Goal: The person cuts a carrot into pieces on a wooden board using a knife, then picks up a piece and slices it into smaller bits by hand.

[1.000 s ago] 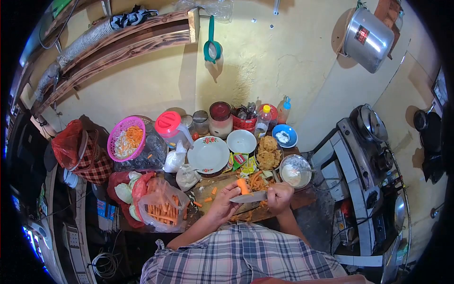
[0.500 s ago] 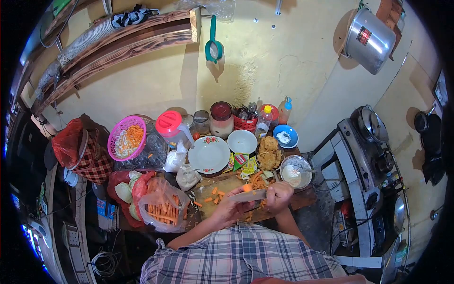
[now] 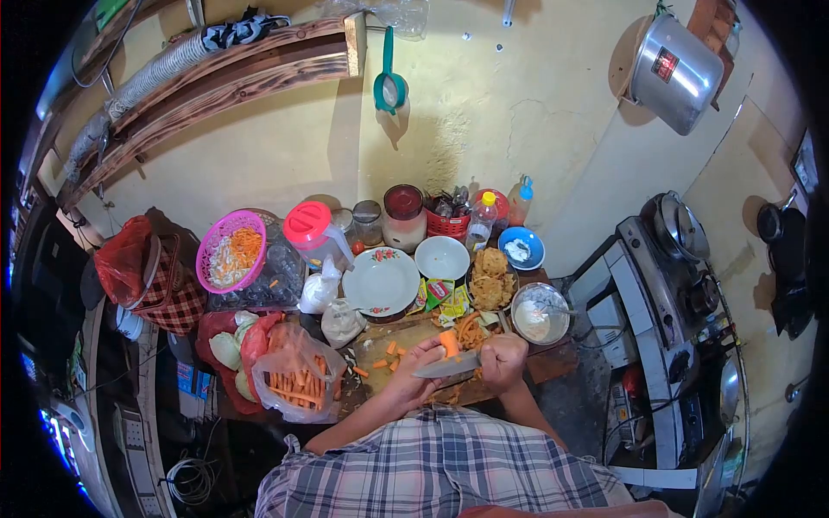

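Note:
A carrot piece [image 3: 449, 342] sticks up from my left hand [image 3: 414, 371], whose fingers are wrapped around it. My right hand [image 3: 503, 361] is closed in a fist on the handle of a knife [image 3: 447, 365]. The broad blade points left, just below the carrot and in front of my left palm. Under both hands lies a wooden cutting board [image 3: 420, 333] with several cut carrot chunks [image 3: 393, 349] at its left. Orange carrot shavings [image 3: 471, 331] are heaped behind my right hand.
Left of the board are a plastic bag of carrots [image 3: 298, 384] and cabbage [image 3: 228, 352]. A flowered plate [image 3: 363, 289], a white bowl [image 3: 442, 259], fried fritters [image 3: 492, 281] and a batter bowl [image 3: 527, 332] stand behind. A stove [image 3: 661, 259] is at the right.
The knife blade has come down and toward me, off the carrot's side, and now shows its flat face. My right hand has shifted slightly left. The carrot is more visible.

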A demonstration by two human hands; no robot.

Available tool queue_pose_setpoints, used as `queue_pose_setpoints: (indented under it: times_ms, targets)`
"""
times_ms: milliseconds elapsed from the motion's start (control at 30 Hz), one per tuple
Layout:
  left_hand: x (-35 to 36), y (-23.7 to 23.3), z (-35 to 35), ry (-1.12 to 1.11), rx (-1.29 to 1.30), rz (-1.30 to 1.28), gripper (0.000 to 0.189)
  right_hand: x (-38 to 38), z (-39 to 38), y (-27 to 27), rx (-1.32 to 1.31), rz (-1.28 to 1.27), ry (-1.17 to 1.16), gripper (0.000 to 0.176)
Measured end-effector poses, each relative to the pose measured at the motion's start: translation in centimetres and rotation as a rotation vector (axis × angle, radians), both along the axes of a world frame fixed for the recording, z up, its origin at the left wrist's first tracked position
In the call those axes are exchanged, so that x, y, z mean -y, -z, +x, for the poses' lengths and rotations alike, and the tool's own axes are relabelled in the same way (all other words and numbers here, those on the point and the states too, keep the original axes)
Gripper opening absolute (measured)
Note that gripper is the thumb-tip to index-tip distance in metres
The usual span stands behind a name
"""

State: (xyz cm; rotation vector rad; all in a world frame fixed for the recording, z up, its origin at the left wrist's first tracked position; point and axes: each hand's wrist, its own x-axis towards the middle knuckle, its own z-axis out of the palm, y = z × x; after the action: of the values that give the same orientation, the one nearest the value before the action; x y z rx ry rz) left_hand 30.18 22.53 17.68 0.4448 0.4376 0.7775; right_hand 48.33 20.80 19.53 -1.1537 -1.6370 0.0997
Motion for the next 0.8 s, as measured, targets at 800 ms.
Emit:
queue_pose_setpoints:
  times_ms: [800]
  targets:
    - [0.3, -0.1, 0.7, 0.028, -0.025, -0.004, 0.022, -0.6, 0.5, 1.4, 0.023, 0.060, 0.078, 0.027]
